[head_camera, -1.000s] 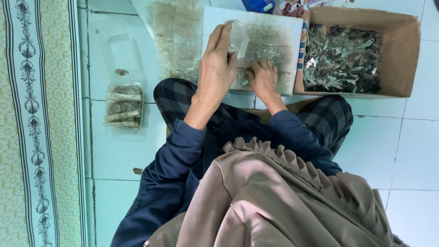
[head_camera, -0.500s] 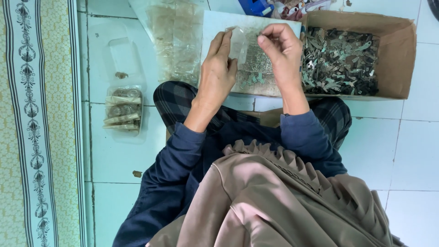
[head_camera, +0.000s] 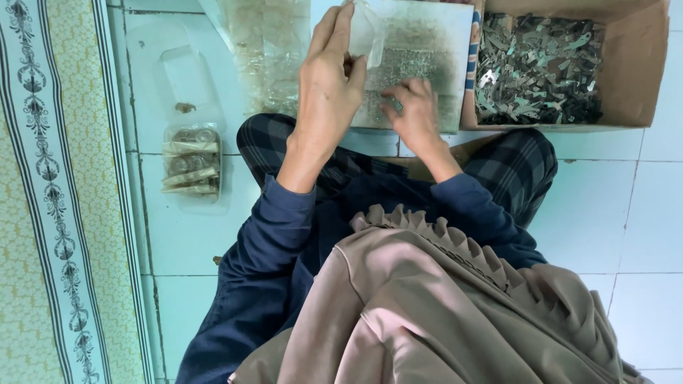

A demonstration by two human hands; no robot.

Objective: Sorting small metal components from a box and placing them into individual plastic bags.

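My right hand had dropped onto the board, fingers spread | left hand pinched one clear bag | one cardboard box of metal pieces.

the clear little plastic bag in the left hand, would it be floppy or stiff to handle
The small clear bag, pinched by the left hand, is thin film, so it is probably floppy and very light. Its glossy surface suggests it may slip between fingers. It likely holds no shape unless filled.

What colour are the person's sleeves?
Dark navy blue sleeves, clearest in the head view.
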